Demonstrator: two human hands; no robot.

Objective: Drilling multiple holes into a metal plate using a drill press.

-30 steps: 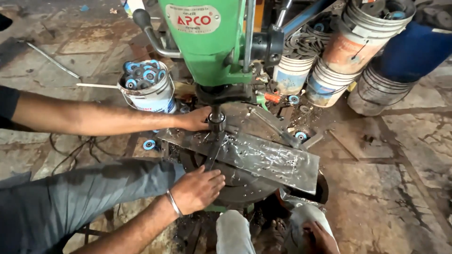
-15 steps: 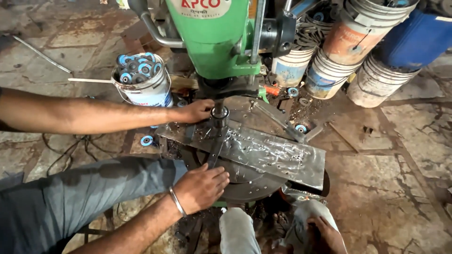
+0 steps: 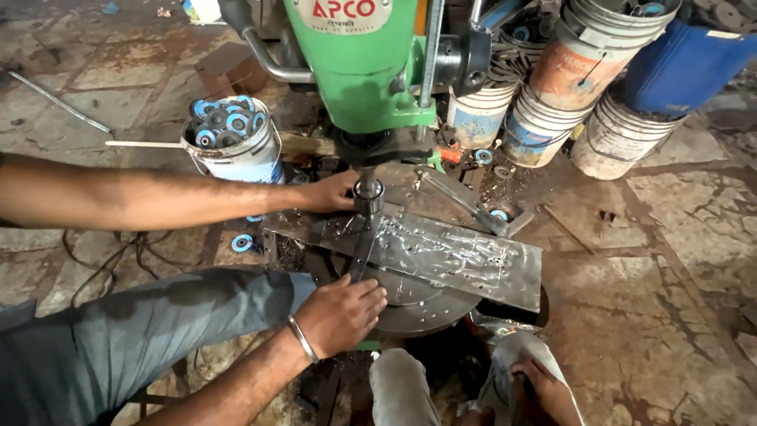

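I see two bare arms reaching in from the left toward a green drill press (image 3: pixel 371 71). Far left of both hands, on the floor, a white bucket (image 3: pixel 236 150) holds blue-centred round discs. The left hand (image 3: pixel 335 192) rests by the drill chuck (image 3: pixel 368 192), fingers curled against it; I cannot tell whether it grips anything. Nearer me, the right hand (image 3: pixel 341 313), a metal bangle (image 3: pixel 300 338) at its wrist, is closed on the near end of a narrow dark metal strip (image 3: pixel 363 252) that runs away from it to under the chuck. Right of both hands, a scratched steel plate (image 3: pixel 457 256) lies on the round drill table (image 3: pixel 426 304). Further right stand stacked buckets (image 3: pixel 587 75).
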